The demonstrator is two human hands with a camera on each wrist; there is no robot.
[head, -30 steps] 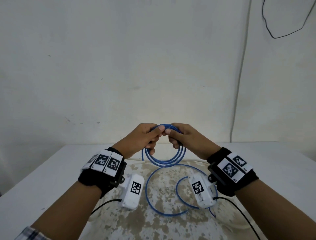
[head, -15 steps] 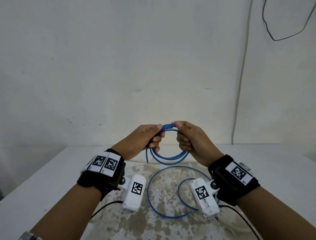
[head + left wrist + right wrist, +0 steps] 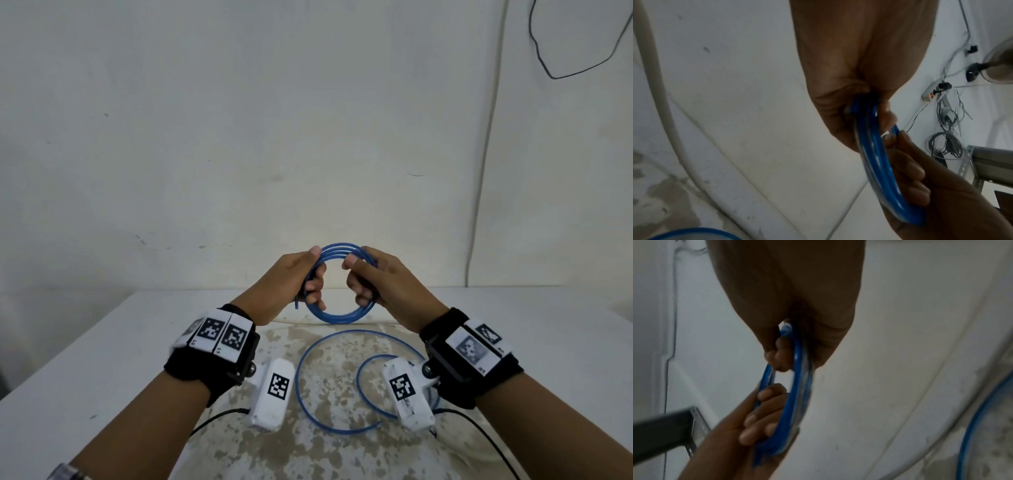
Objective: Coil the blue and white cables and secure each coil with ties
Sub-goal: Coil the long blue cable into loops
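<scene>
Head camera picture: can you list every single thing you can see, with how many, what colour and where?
blue cable coil: one, blue, held up above the table
loose blue cable: one length, blue, curling on the mat
mat: one, mottled beige, on the table
table: one, white, against the wall
black wire: one, black, on the wall, upper right
wrist cameras: two, white, under the wrists
left hand: grip on the coil's left side
right hand: grip on the coil's right side

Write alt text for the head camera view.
Two hands, the left hand and the right hand, hold a coil of blue cable upright above a white table. The uncoiled rest of the cable loops across a stained patch of the tabletop, below the wrists.
</scene>
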